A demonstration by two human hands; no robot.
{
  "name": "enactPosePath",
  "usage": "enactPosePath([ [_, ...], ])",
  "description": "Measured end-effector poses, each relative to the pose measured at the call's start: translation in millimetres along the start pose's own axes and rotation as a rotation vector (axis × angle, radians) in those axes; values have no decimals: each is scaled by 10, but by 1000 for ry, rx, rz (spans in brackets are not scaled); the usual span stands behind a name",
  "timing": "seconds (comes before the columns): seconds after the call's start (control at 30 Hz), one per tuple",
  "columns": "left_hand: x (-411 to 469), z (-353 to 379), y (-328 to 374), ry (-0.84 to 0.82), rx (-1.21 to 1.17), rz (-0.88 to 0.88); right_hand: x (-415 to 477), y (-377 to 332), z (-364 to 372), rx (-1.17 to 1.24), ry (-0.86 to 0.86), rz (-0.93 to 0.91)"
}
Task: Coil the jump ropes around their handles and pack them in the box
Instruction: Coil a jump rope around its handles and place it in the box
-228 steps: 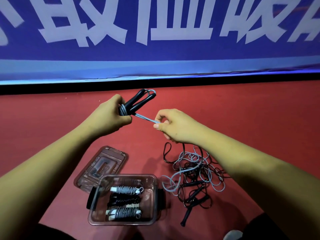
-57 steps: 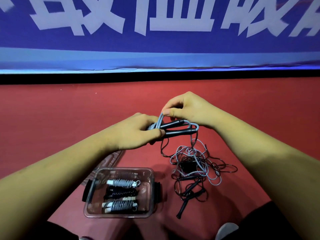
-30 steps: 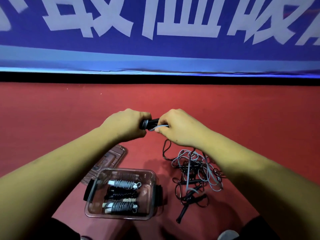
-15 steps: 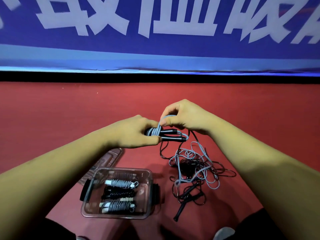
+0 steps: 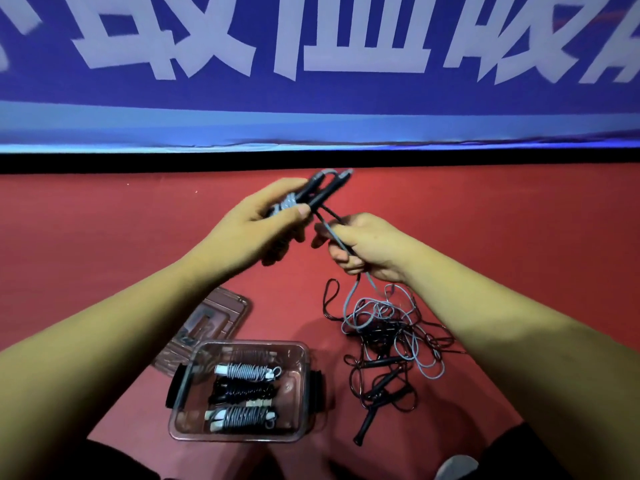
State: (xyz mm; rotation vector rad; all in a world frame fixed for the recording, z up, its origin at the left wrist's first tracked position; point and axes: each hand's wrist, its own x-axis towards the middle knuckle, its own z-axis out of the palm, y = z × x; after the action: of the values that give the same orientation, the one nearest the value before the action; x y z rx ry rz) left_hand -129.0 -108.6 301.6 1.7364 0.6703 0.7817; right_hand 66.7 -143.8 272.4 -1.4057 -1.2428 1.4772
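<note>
From the head camera, the person's left hand (image 5: 256,223) is held up over the red floor (image 5: 104,244), fingers and thumb curled round a pair of black handles (image 5: 323,188) that lie side by side and tilt up and away to the right. A few turns of grey rope (image 5: 333,233) are wound round the handles just at the thumb (the wraps are partly hidden by the fingers, so I cannot count them).

The right hand (image 5: 369,247) sits just beside and a little lower, clenched round the same grey rope. The rope runs taut from the handles into this fist, then drops out below it to the floor.

There it joins a tangle (image 5: 388,330) of loose grey and black rope lying to the right of the box, with black handles (image 5: 367,422) poking out at its near edge.

The clear box (image 5: 309,382) stands open on the floor near the person, with dark latches at both short ends. Three coiled ropes (image 5: 247,371) lie in it, one behind the other: a grey one at the back, a black one in the middle, a grey one in front.

The lid (image 5: 221,318) rests flat on the floor just behind the box to the left, partly covered by the left forearm. A blue banner (image 5: 311,109) with large white characters hangs along the far side.
</note>
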Motion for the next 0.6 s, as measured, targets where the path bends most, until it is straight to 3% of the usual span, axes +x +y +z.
enactPosePath([
  [0.1, 50, -162, -46, 188, -13, -96, -37, -69, 16, -148, 96, -76],
  [0.27, 122, -393, -215, 258, 229, -195, -127, -230, 57, -635, 89, -250],
  [0.47, 142, -354, -306, 110, 750, -157, -232, -326, 128, -1051, 146, -340],
  [0.6, 129, -191, -289, -108, 887, -217, -259, -306, 111, -1194, 229, -408],
])
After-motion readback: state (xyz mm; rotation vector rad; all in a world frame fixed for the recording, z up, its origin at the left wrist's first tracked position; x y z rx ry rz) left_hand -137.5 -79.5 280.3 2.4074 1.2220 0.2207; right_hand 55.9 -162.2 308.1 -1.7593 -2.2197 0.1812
